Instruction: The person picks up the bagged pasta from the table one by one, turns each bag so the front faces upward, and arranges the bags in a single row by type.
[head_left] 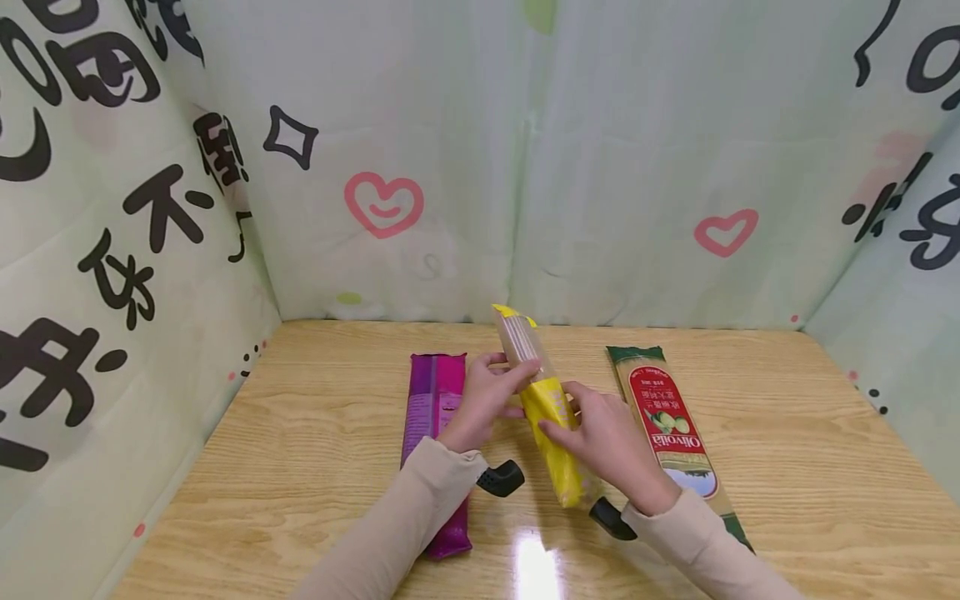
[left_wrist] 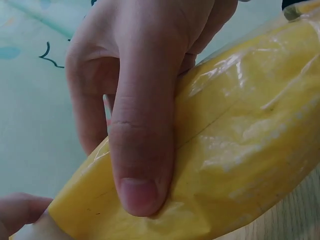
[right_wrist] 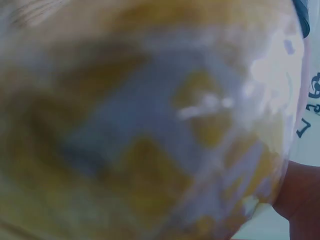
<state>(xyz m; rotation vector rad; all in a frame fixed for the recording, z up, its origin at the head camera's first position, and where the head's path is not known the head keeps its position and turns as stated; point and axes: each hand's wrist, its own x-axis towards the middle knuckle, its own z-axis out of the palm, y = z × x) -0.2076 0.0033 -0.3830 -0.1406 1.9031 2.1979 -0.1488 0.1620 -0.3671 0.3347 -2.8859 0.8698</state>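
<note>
A yellow noodle pack [head_left: 555, 425] with a clear window over pale strands is held tilted above the table, between both hands. My left hand [head_left: 483, 400] grips its left side near the window, thumb across the front. Farther down on the right, my right hand [head_left: 611, 437] grips the yellow part between thumb and fingers. In the left wrist view a thumb lies flat on the shiny yellow wrapper [left_wrist: 240, 150], and another fingertip touches it at lower left. The right wrist view is filled by the blurred wrapper [right_wrist: 150, 130]; the strands are mostly hidden there.
A purple pack [head_left: 431, 408] lies on the wooden table [head_left: 322, 467], partly under the left forearm. To the right lies an Olivoilà spaghetti pack [head_left: 667, 408] with a red label, partly behind the right hand. A printed curtain [head_left: 600, 167] stands behind and at both sides.
</note>
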